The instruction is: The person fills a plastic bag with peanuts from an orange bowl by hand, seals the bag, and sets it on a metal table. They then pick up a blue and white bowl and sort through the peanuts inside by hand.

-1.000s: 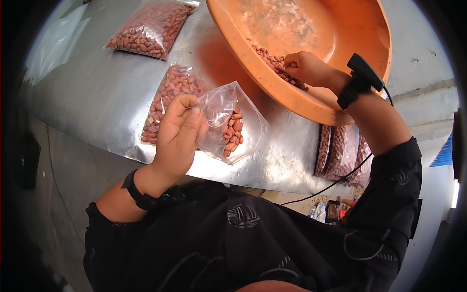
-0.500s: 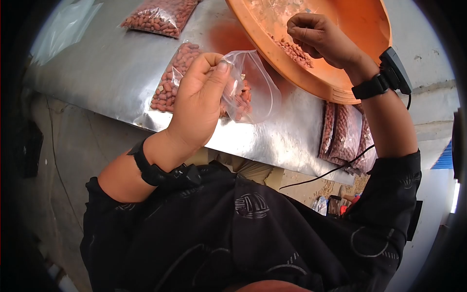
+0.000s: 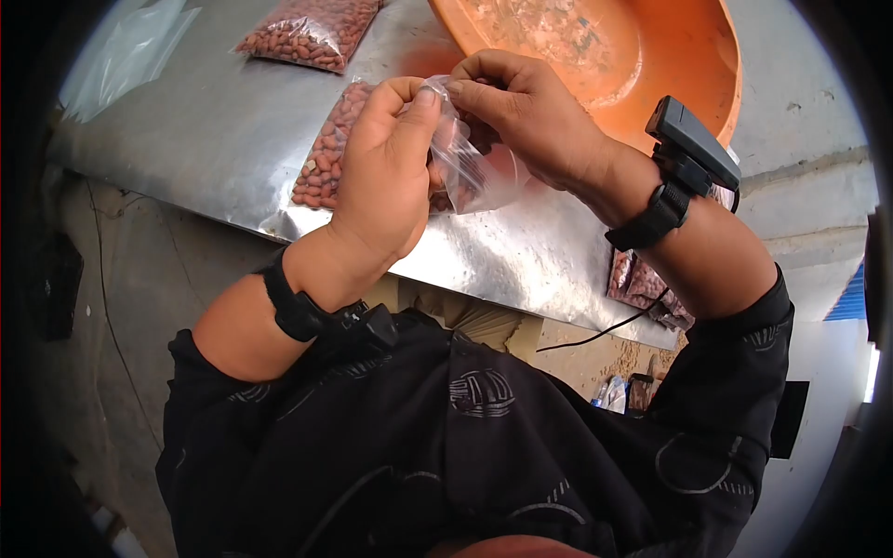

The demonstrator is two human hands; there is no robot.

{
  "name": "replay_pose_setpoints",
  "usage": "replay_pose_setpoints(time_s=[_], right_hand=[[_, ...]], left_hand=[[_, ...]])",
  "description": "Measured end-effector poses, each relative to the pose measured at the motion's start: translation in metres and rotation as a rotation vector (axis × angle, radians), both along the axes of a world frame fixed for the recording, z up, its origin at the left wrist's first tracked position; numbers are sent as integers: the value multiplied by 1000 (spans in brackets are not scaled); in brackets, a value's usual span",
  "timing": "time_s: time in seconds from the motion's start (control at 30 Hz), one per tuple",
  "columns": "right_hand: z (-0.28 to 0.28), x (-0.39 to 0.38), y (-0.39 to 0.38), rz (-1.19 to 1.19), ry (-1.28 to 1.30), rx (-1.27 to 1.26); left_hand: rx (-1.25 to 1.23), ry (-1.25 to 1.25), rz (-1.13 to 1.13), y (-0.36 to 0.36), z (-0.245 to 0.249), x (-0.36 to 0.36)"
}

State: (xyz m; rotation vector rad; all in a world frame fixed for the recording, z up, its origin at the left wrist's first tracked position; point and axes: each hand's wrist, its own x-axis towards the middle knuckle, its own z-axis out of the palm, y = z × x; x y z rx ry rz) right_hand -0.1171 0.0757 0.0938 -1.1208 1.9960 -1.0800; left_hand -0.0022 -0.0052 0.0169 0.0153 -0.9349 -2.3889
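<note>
My left hand (image 3: pixel 389 153) pinches the edge of a clear plastic bag (image 3: pixel 473 177) between thumb and fingers. Just right of it, my right hand (image 3: pixel 535 112) has thumb and forefinger closed at the same edge, palm side hidden. Reddish peanuts (image 3: pixel 321 167) fill the flat part of a bag left of my left hand. That part and the loose clear mouth look like one bag, though my hand covers the join. A few peanuts show dimly through the plastic between my hands.
A large orange basin (image 3: pixel 595 56) stands behind my right hand. Another filled peanut bag (image 3: pixel 312 35) lies at the back of the metal table (image 3: pixel 233 130). Several filled bags (image 3: pixel 642 284) lie at the right edge. Clear plastic bags (image 3: pixel 126 56) lie far left. A black cable (image 3: pixel 605 337) hangs at the right.
My right hand has moved left and down from over the basin to the bag's edge beside my left hand. The peanuts seen in the basin are now hidden behind that hand.
</note>
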Motion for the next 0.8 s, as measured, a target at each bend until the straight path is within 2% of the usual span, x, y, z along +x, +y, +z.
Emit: replay_pose_setpoints(time_s=[0.1,0.2,0.37,0.4,0.47,0.53,0.7,0.8], right_hand=[[7,-5,-4,58,-75,-94],[19,-5,-4,65,-117,-119],[48,-41,4,174,4,-34],[59,-53,2,48,-161,9],[64,-100,15,116,387,207],[67,-129,20,90,591,557],[35,-184,31,-13,510,1052],[8,-199,37,-8,549,1180]], left_hand=[[25,103,-12,-8,0,-5],[23,102,45,-11,-3,-7],[58,23,68,-3,-16,-7],[64,12,82,-2,-18,-8],[17,15,66,-6,-28,-8],[-21,32,67,-5,-32,-8],[-70,14,90,-4,-37,-6],[-94,5,66,-5,-37,-3]])
